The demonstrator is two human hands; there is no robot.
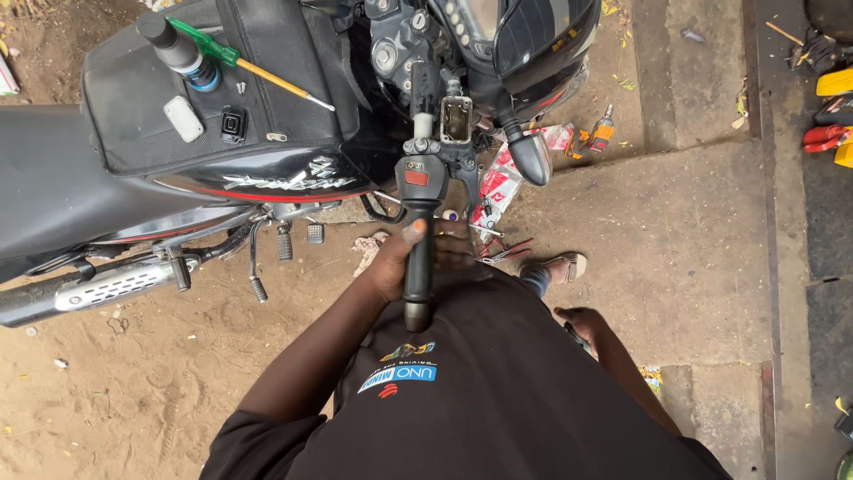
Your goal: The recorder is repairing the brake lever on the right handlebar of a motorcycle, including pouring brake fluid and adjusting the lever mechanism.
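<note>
The left hand (410, 258) wraps the black handlebar grip (418, 283) at frame centre, fingers curled tight round it, thumb on top. The grip runs toward 6 o'clock from the switch housing (416, 173) of the motorcycle (267, 133). The right hand (582, 322) hangs low at 4 o'clock, beside the hip; whether its fingers are spread or closed I cannot tell. A green screwdriver (235, 60) lies on the tank bag (213, 98) at 11 o'clock
</note>
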